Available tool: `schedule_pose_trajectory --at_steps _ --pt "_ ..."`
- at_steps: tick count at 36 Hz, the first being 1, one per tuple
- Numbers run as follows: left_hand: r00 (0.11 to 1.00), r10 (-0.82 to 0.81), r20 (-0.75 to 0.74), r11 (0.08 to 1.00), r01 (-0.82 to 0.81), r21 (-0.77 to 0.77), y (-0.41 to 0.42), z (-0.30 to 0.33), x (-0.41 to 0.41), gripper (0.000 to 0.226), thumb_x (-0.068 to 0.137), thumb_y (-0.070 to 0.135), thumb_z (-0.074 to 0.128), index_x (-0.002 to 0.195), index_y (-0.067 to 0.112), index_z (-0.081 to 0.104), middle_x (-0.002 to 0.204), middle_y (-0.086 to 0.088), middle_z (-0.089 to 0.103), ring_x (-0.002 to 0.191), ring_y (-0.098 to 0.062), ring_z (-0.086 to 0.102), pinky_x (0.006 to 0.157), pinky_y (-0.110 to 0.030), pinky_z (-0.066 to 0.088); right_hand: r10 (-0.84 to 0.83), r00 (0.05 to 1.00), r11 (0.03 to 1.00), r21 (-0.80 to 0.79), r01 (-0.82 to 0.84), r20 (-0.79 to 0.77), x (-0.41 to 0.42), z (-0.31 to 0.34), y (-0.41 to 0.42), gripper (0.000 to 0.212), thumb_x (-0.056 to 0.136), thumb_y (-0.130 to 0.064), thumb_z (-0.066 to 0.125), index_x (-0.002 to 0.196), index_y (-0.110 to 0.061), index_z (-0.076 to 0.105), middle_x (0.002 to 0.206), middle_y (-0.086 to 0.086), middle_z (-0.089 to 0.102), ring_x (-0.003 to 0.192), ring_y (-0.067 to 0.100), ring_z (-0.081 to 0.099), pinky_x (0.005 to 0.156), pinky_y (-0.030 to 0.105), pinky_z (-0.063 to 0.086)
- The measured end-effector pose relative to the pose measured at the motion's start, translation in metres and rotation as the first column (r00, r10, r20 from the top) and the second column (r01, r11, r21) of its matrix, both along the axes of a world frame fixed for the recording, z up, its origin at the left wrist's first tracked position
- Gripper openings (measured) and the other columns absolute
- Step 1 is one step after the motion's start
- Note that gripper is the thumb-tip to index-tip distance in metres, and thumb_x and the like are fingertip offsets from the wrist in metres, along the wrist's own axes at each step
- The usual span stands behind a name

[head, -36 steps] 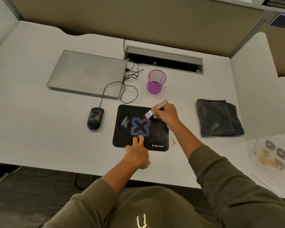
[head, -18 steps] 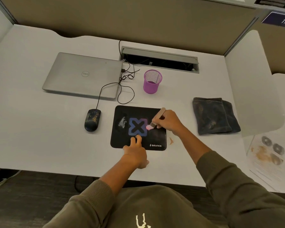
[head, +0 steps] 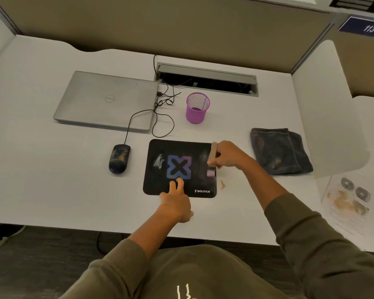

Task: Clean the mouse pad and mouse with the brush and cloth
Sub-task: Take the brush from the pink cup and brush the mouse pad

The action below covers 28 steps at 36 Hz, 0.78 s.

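1. Far left: closed laptop, its cable running to the mouse. Mouse sits on the desk just beside the pad's left edge, untouched, flecked with orange specks.
2. Mouse pad: whitish smear left of the X logo, not yet brushed off.
3. Left hand: fingers spread flat, pinning the pad's near edge; holding nothing.
4. Right hand: closed round the brush handle, bristles down at the pad's right edge.
5. Risk: sweeping off this edge likely pushes debris onto the desk, beside the orange spot. If the left hand lifts, the pad may slide.
6. Purple mesh cup behind the pad: looks empty, though its bottom is dim.
7. Right: folded grey cloth, lying unused, well clear of the pad.
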<state>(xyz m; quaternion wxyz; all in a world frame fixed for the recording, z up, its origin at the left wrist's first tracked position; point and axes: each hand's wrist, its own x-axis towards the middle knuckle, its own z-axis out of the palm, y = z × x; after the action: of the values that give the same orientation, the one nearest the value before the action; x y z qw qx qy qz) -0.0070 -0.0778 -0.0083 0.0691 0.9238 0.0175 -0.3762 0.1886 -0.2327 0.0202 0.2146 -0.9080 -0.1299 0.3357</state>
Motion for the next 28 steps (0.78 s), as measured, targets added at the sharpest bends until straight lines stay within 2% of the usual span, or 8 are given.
schedule_pose_trajectory --at_steps 3,6,9,14,16,19,22,28 --pt "1.0 -0.013 -0.005 1.0 0.013 0.018 -0.002 -0.001 0.001 0.058 0.1 0.058 0.06 0.139 0.014 0.062 0.175 -0.012 -0.007 0.159 -0.043 0.006 0.116 -0.057 0.038 -0.285 0.959 0.926 0.26 0.273 0.006 0.009 0.003 0.007 0.013 0.089 -0.022 0.08 0.097 -0.014 0.075 0.093 0.007 0.075 0.086 0.025 0.076 0.077 0.03 0.059" --pt "1.0 -0.01 -0.008 1.0 0.01 0.017 -0.001 -0.001 0.001 0.059 0.1 0.058 0.06 0.14 0.015 0.061 0.175 -0.012 -0.007 0.16 -0.043 0.005 0.117 -0.058 0.037 -0.47 0.881 0.813 0.364 0.454 -0.051 0.01 -0.002 0.012 0.021 0.093 -0.019 0.079 0.109 -0.007 0.076 0.102 0.009 0.077 0.087 0.027 0.077 0.088 0.04 0.064" --pt "1.0 0.002 0.008 1.0 -0.002 0.004 0.001 -0.003 0.0 0.064 0.1 0.058 0.06 0.145 0.013 0.057 0.175 -0.011 -0.006 0.16 -0.041 0.005 0.117 -0.058 0.037 -0.443 0.893 0.844 0.301 0.444 -0.076 0.0 -0.008 0.006 0.019 0.094 -0.021 0.078 0.106 -0.007 0.075 0.1 0.012 0.076 0.09 0.03 0.077 0.086 0.038 0.062" --pt "1.0 0.012 0.009 1.0 -0.012 0.003 0.0 -0.003 -0.001 0.067 0.099 0.06 0.06 0.148 0.014 0.054 0.176 -0.01 -0.006 0.161 -0.042 0.004 0.119 -0.059 0.035 -0.221 0.973 0.966 0.121 0.228 -0.072 -0.011 -0.013 -0.005 0.025 0.091 -0.027 0.08 0.102 -0.006 0.071 0.096 0.011 0.071 0.085 0.022 0.069 0.076 0.03 0.056" --pt "1.0 0.01 0.005 1.0 -0.011 0.006 0.0 -0.002 0.0 0.066 0.099 0.06 0.061 0.146 0.014 0.055 0.176 -0.01 -0.006 0.16 -0.042 0.004 0.119 -0.059 0.035 -0.251 0.966 0.953 0.159 0.257 -0.06 -0.006 -0.01 -0.006 0.024 0.091 -0.027 0.08 0.102 -0.008 0.071 0.097 0.01 0.071 0.082 0.021 0.068 0.073 0.026 0.056" --pt "1.0 -0.001 0.0 1.0 0.001 0.019 -0.001 -0.002 0.001 0.063 0.1 0.06 0.06 0.144 0.015 0.057 0.175 -0.01 -0.006 0.16 -0.042 0.005 0.118 -0.058 0.036 -0.462 0.886 0.829 0.336 0.446 -0.036 0.0 -0.009 0.001 0.024 0.093 -0.025 0.078 0.109 -0.007 0.075 0.099 0.008 0.076 0.086 0.023 0.075 0.085 0.036 0.062" --pt "1.0 -0.001 -0.003 1.0 0.001 0.018 -0.001 -0.002 0.002 0.066 0.099 0.06 0.06 0.147 0.015 0.055 0.176 -0.011 -0.006 0.16 -0.042 0.005 0.119 -0.059 0.035 -0.573 0.818 0.77 0.379 0.513 0.055 -0.003 -0.011 0.011 0.027 0.096 -0.027 0.075 0.115 -0.007 0.074 0.101 0.004 0.074 0.083 0.015 0.071 0.082 0.03 0.06" --pt "1.0 -0.007 -0.016 1.0 0.007 0.013 0.0 -0.002 0.002 0.065 0.1 0.06 0.06 0.145 0.013 0.057 0.175 -0.011 -0.007 0.16 -0.042 0.004 0.119 -0.06 0.035 -0.335 0.939 0.911 0.229 0.343 -0.077 -0.01 -0.012 0.004 0.02 0.093 -0.026 0.079 0.104 -0.01 0.074 0.098 0.008 0.075 0.087 0.023 0.075 0.081 0.034 0.061"
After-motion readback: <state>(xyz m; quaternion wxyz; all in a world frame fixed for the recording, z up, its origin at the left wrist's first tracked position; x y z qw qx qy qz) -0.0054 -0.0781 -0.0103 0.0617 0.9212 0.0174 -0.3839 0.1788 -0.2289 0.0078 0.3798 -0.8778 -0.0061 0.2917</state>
